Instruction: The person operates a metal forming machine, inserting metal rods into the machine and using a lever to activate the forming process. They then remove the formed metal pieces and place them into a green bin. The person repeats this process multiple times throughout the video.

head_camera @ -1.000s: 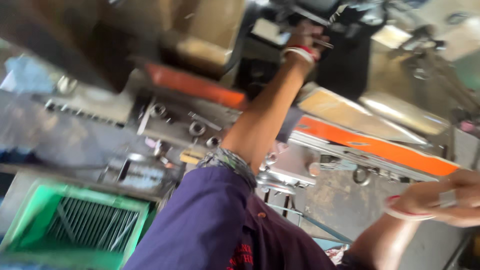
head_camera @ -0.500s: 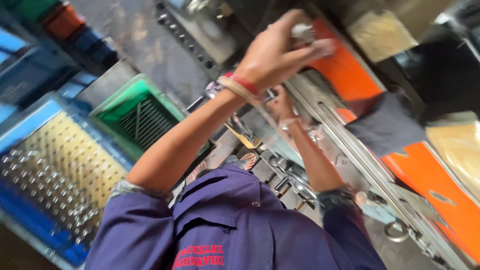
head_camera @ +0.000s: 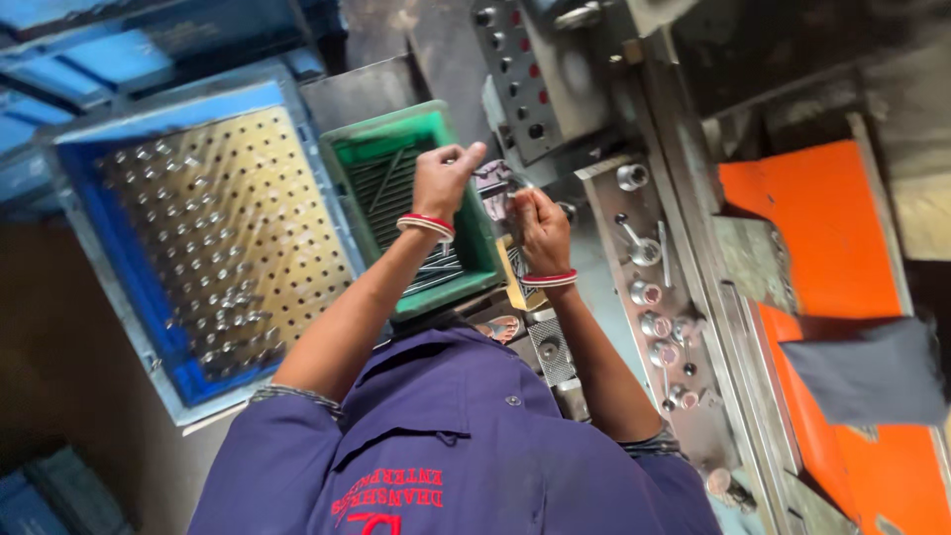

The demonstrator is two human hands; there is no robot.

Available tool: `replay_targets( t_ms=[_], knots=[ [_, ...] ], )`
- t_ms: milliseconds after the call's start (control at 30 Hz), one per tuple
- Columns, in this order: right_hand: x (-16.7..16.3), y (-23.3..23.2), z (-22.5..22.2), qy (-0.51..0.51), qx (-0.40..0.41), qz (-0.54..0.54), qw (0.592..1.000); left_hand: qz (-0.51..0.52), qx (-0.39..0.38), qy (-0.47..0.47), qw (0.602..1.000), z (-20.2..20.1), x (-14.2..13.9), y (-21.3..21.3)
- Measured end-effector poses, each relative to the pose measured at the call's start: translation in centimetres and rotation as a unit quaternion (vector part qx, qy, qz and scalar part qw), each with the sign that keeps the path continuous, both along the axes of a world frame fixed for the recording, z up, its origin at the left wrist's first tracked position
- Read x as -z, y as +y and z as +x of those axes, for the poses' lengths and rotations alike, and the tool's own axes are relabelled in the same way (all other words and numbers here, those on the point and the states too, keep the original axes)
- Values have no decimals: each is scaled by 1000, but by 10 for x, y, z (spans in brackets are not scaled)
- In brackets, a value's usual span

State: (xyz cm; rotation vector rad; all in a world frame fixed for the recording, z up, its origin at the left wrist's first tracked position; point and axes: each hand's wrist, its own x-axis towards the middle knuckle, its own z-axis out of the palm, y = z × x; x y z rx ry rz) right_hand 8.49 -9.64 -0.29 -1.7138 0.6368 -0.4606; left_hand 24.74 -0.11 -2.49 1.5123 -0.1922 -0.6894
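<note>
My left hand [head_camera: 441,180] is raised over a green crate [head_camera: 369,149] that holds thin metal rods. Its fingers pinch one end of a small metal piece [head_camera: 492,186]. My right hand [head_camera: 540,226] is close beside it, a little to the right, and its fingers grip the other end of the same piece. What exactly the piece is, I cannot make out. Both wrists carry red and white bangles. My purple shirt fills the bottom of the view.
Left of the green crate stands a blue crate [head_camera: 74,198] with a yellow perforated board [head_camera: 223,233] studded with metal pins. To the right runs a grey machine bed [head_camera: 649,297] with round metal sockets, then an orange panel [head_camera: 822,228] and a grey cloth [head_camera: 862,372].
The view has swung down and left. My left hand came down from high on the machine to above the green crate, and both hands have met on a small piece.
</note>
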Motion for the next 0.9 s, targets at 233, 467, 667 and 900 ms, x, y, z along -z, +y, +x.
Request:
replay_targets(
  t_ms=[233, 467, 667, 900],
  knots=[
    [0, 39, 52, -66, -25, 293, 954, 24, -91, -140, 986, 0, -14, 33],
    [38, 75, 63, -20, 22, 233, 972, 27, -42, -171, 984, 16, -3, 73],
    [40, 81, 63, -111, -217, -473, 847, 27, 187, 209, 959, 46, 23, 130],
    [48, 145, 89, 52, -172, -35, 983, -172, -269, 185, 929, 36, 38, 149]
  ],
)
